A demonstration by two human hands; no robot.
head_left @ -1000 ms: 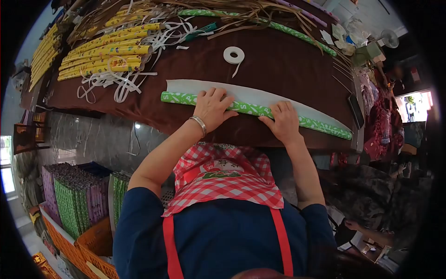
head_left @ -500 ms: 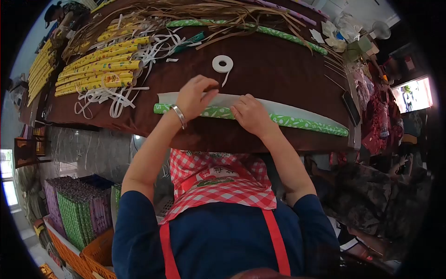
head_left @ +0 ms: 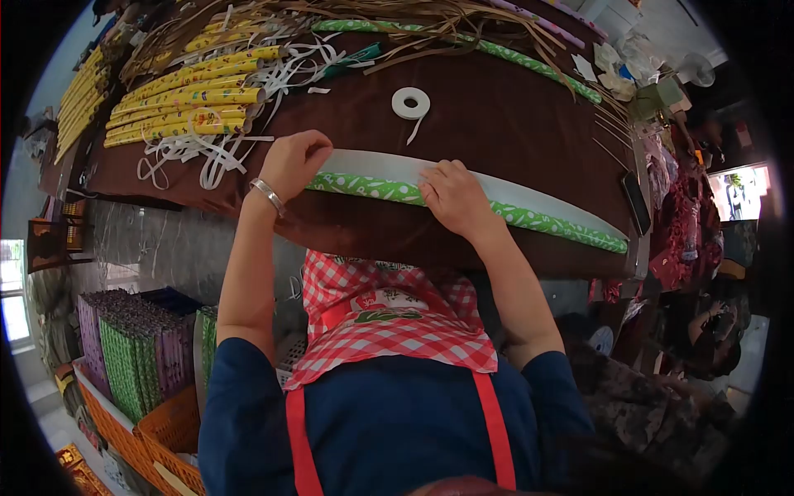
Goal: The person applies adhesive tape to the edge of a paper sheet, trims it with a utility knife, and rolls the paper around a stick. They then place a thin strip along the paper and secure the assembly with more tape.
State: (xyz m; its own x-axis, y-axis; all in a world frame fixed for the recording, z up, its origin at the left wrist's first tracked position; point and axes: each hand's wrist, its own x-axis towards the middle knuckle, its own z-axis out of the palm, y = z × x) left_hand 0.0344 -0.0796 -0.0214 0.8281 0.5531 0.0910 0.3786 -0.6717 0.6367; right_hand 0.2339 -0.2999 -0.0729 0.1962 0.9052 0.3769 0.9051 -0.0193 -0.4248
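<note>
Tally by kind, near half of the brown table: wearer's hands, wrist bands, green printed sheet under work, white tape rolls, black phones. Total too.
Bare hands, left hand and right hand: 2
Silver-coloured wrist band: 1
Green-and-white printed, part-rolled sheet: 1
Round white tape roll: 1
Flat black phone: 1
Total: 6

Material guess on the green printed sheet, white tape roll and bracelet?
Green printed sheet: probably paper, perhaps thin plastic; smooth, with plain white reverse.
White tape roll: paper or plastic, can't tell; matte-looking, even white ring.
Bracelet: likely metal, polished; silvery with bright highlights.
</note>
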